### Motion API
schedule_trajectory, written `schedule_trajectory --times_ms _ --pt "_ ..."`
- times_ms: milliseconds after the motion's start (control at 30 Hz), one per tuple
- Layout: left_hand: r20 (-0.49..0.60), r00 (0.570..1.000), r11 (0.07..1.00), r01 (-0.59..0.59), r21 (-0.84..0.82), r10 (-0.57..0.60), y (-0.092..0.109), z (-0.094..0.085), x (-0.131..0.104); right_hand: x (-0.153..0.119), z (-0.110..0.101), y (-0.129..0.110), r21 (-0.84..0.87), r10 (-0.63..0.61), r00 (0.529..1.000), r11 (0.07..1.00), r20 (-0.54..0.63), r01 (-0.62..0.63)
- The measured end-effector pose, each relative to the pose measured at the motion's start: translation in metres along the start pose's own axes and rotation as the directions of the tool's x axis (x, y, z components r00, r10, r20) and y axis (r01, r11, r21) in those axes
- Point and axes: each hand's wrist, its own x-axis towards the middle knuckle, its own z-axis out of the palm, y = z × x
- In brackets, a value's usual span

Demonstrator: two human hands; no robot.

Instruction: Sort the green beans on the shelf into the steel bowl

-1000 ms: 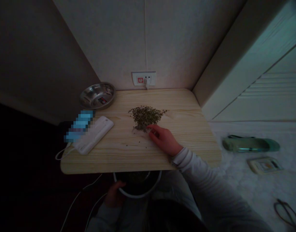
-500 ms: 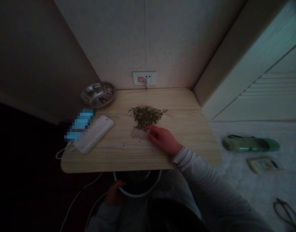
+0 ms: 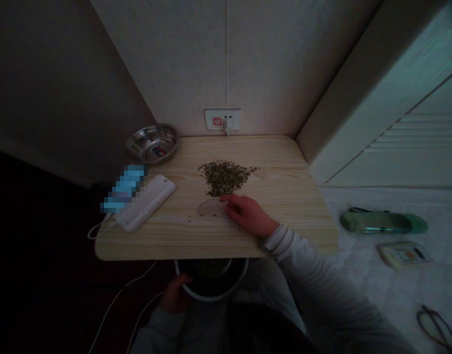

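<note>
A loose pile of small greenish-brown beans or seeds (image 3: pixel 226 177) lies in the middle of the wooden table. Just below its near edge, my right hand (image 3: pixel 250 214) has its fingers closed on a clear half-round plastic piece (image 3: pixel 209 208), which rests on or just over the tabletop; its exact kind is unclear. A few stray grains lie around the piece. Beneath the table's front edge, my left hand (image 3: pixel 177 292) grips the left rim of a white-rimmed bowl (image 3: pixel 214 298). Some greenish stuff shows dimly inside that bowl, whose far part the table hides.
A steel basin (image 3: pixel 152 143) stands at the table's back left. Before it are a phone (image 3: pixel 125 187) with a blurred screen and a white power bank (image 3: pixel 145 202) with a cable. On the right, a green bottle (image 3: pixel 382 222), a small box (image 3: pixel 405 254) and glasses (image 3: pixel 437 324) lie on white bedding.
The clear piece has come slightly away from the pile towards the table's front, leaving a small gap. My left hand stays on the bowl. The whole view has shifted a little.
</note>
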Motion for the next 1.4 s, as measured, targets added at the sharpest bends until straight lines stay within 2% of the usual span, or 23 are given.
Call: schedule_trajectory --times_ms 100,233,333,467,567,667,767,867,933,1067,1167,1233,1333,1400 --pt "0.055 0.998 1.000 0.031 -0.004 -0.031 0.000 0.001 -0.002 0.000 0.000 0.000 0.000 -0.011 1.000 1.000 0.013 0.011" --pt "0.049 0.997 0.999 0.051 0.004 -0.051 -0.001 0.002 -0.003 -0.001 -0.001 0.000 0.048 -0.007 1.000 0.999 0.019 0.007" --pt "0.054 0.997 0.999 0.047 0.018 -0.048 -0.001 0.003 -0.004 -0.002 -0.004 0.000 0.131 0.038 0.999 0.991 0.009 -0.039" --pt "0.059 0.997 0.998 0.053 0.023 -0.054 0.000 0.004 -0.007 -0.010 -0.011 0.001 0.202 0.138 0.988 0.972 -0.068 -0.122" --pt "0.060 0.997 0.999 0.049 0.000 -0.049 0.001 0.006 -0.011 -0.030 -0.015 0.003 0.248 0.213 0.969 0.952 -0.128 -0.177" --pt "0.059 0.997 0.998 0.056 -0.024 -0.054 0.000 0.008 -0.013 -0.060 -0.018 0.004 0.250 0.323 0.930 0.928 -0.178 -0.275" --pt "0.072 0.994 0.996 0.083 -0.024 -0.081 -0.002 0.011 -0.012 -0.089 -0.017 0.003 0.166 0.414 0.886 0.908 -0.208 -0.385" --pt "0.092 0.992 0.996 0.091 -0.026 -0.088 -0.006 0.012 -0.007 -0.108 -0.011 -0.003 0.073 0.411 0.884 0.911 -0.221 -0.405" --pt "0.110 0.991 0.996 0.084 -0.026 -0.081 -0.007 0.013 -0.004 -0.113 -0.005 -0.010 0.032 0.365 0.905 0.930 -0.220 -0.367" --pt "0.127 0.989 0.997 0.077 -0.028 -0.073 -0.007 0.011 -0.004 -0.117 0.007 -0.024 0.004 0.261 0.956 0.965 -0.137 -0.263" --pt "0.138 0.988 0.997 0.070 -0.023 -0.066 -0.005 0.008 -0.008 -0.116 0.010 -0.029 0.034 0.221 0.973 0.975 -0.061 -0.219" --pt "0.138 0.989 0.998 0.059 -0.024 -0.055 -0.005 0.007 -0.011 -0.112 0.008 -0.028 0.093 0.252 0.965 0.965 -0.071 -0.245" --pt "0.116 0.992 0.998 0.046 -0.038 -0.041 -0.004 0.007 -0.013 -0.098 0.004 -0.022 0.191 0.361 0.921 0.924 -0.148 -0.331" --pt "0.106 0.994 0.998 0.042 -0.050 -0.036 -0.004 0.006 -0.013 -0.086 0.002 -0.018 0.202 0.391 0.903 0.913 -0.178 -0.355"
